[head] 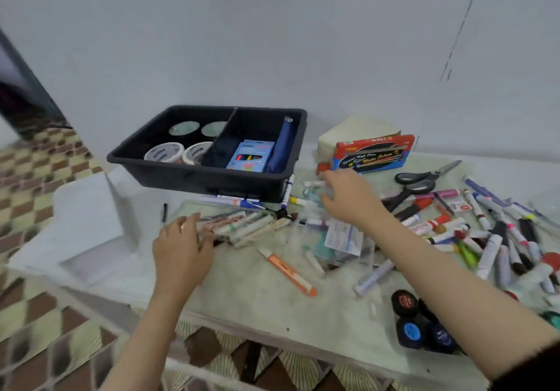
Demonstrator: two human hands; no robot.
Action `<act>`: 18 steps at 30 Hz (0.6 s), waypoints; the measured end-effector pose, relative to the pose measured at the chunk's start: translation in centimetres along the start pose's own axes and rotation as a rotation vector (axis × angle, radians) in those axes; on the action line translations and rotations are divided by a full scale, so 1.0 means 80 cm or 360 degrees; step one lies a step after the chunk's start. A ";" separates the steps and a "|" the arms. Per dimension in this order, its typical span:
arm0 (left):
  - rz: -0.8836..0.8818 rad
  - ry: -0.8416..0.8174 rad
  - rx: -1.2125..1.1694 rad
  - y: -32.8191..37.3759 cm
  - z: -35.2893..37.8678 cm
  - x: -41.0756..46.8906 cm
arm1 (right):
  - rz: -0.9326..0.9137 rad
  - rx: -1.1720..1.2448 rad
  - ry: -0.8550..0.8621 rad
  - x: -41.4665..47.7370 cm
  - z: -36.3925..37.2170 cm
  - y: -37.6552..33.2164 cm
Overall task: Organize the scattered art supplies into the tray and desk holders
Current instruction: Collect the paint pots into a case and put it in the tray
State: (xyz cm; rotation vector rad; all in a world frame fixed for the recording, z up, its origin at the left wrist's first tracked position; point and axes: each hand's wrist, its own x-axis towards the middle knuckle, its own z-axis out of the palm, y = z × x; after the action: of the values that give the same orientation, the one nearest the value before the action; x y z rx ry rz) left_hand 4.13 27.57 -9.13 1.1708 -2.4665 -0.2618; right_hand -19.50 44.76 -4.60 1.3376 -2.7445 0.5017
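Markers [500,239] make up most of the clutter, heaped well off to the outer side of the right grip [348,199] and trailing under it across the bench [257,305]. The left grip [181,248] is clamped on the near end of a bundle of pale markers [242,227], fingers curled over the top and thumb beneath. Holding them as one lot rather than singly looks like a way to move many in one go. The bundle seems to sit in something clear, a sleeve or case, though the blur hides which.

The right grip reaches forward with fingers apart and relaxed, holding nothing I can make out. Small loose pieces and clear plastic lie just beyond its fingertips, and I judge it is picking out what to gather next.

The black tray [209,175] stands beyond and between the two grips. Its front edge seems to ride on a few stray markers, so it sits slightly tipped. Its compartment on the left grip's side holds round tubs [165,151]. The other holds a blue crayon box [251,155] and a blue pouch [283,145], with room to spare.

Scissors [421,180] and a red pen box [372,154] lie beyond the right grip. An orange highlighter [288,271] lies between the grips, nearer the person. I cannot pick out any desk holder.
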 end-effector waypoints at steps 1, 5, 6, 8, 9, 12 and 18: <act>-0.0019 -0.0096 0.0054 -0.010 0.000 0.003 | 0.0003 -0.0032 -0.0026 0.019 0.005 -0.003; -0.0053 -0.0216 -0.0094 -0.029 -0.001 0.010 | 0.0121 -0.0178 -0.0196 0.074 0.020 -0.013; -0.0074 -0.0228 -0.0211 -0.029 -0.003 0.012 | 0.0118 -0.0279 -0.0219 0.083 0.021 -0.013; -0.0088 -0.0269 -0.0403 -0.029 -0.004 0.016 | 0.0094 -0.0501 -0.0253 0.097 0.024 -0.013; -0.0079 -0.0267 -0.0448 -0.029 -0.004 0.018 | 0.0086 -0.0602 -0.0276 0.103 0.024 -0.012; -0.0053 -0.0203 -0.0554 -0.032 -0.010 0.025 | 0.0056 -0.0853 -0.0340 0.116 0.026 -0.012; -0.0079 -0.0198 -0.0853 -0.021 -0.028 0.034 | -0.0013 -0.0955 -0.0388 0.127 0.018 -0.007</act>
State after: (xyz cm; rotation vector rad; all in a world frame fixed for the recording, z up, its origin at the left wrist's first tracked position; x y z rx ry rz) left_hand 4.73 24.36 -6.90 0.9994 -2.2524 -0.9658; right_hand -25.24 36.28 -3.95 1.3009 -2.7181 -0.4874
